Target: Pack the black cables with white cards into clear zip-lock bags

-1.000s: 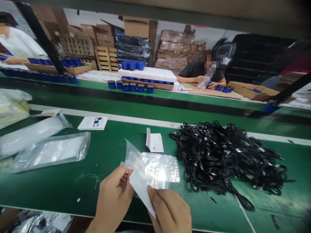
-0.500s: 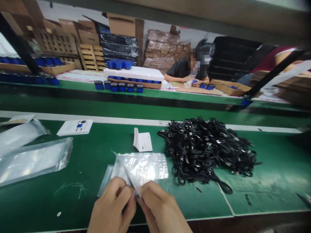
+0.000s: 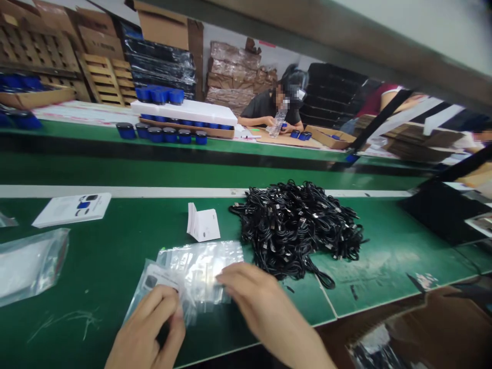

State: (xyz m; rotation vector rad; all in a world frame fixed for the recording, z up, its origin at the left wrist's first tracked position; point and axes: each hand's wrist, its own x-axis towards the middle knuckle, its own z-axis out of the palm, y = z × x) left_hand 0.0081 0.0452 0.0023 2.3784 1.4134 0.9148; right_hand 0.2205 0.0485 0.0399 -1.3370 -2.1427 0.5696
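Lightly, the left hand (image 3: pixel 148 328) pinches a printed card (image 3: pixel 161 275) in clear film; the right hand (image 3: pixel 261 297) lies open on a limp, slippery zip bag (image 3: pixel 202 269) on the green workbench (image 3: pixel 77 266). Both flimsy: best taken by the edges.

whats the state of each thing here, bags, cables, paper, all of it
zip bag, clear, lying flat, right hand resting on it
card bag, clear, printed card inside, gripped by left hand
cable heap, black, tangled, loose
leaflet, folded, lying on its side edge
booklet, closed, lying flat
spare bag, clear, lying flat
blue jars, upright in a row
co-worker, seated, holding plastic bottle upright
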